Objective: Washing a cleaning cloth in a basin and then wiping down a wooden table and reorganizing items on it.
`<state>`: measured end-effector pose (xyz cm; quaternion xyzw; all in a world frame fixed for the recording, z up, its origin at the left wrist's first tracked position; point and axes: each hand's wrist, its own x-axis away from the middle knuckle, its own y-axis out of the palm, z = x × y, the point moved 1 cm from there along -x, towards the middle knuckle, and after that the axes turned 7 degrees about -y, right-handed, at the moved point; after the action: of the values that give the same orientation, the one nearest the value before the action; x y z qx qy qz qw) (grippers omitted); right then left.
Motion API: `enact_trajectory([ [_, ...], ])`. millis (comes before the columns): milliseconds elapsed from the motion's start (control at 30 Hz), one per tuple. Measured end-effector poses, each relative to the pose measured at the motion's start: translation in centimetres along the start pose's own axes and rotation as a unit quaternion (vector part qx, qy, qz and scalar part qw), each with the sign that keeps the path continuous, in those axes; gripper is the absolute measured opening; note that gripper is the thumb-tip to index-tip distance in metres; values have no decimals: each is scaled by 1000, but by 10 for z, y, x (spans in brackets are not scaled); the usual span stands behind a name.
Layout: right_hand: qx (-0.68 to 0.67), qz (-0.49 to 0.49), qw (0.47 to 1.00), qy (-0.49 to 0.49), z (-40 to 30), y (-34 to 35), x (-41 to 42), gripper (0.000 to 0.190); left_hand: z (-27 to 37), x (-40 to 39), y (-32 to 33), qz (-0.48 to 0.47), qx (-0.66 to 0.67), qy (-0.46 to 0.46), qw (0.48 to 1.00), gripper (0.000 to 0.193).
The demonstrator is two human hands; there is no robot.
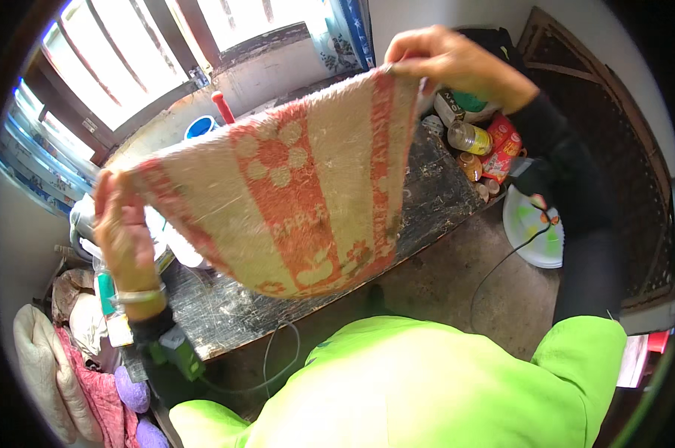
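Observation:
A beige and red patterned towel (276,201), with flower and apple motifs, hangs stretched between my two hands above a dark, worn wooden table (225,308). My left hand (124,224) grips its upper left corner; the fingertips are partly blurred. At the upper right corner, my right hand (443,61) pinches the cloth between thumb and fingers, held higher than the left. The towel's lower edge sags in a curve and covers much of the tabletop from view. Dark smudges mark the cloth near its lower right part.
Behind the towel stand a blue container (201,127) and a red handle (223,107). Jars (469,138) and red packets (501,148) crowd the table's right end. A round white-green lid-like object (533,229) lies beyond it. Cables hang near both arms. Folded bedding (52,369) lies at left.

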<state>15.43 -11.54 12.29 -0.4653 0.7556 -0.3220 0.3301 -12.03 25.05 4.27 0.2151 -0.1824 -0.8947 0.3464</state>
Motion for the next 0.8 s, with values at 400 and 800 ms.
enact_trajectory([
  [400, 212, 57, 963, -154, 112, 151, -1, 5, -144, 52, -60, 17, -83, -152, 985, 17],
  [800, 171, 1, 972, 159, 135, 203, 42, 27, -183, 54, -73, -77, -541, -54, 836, 26],
])
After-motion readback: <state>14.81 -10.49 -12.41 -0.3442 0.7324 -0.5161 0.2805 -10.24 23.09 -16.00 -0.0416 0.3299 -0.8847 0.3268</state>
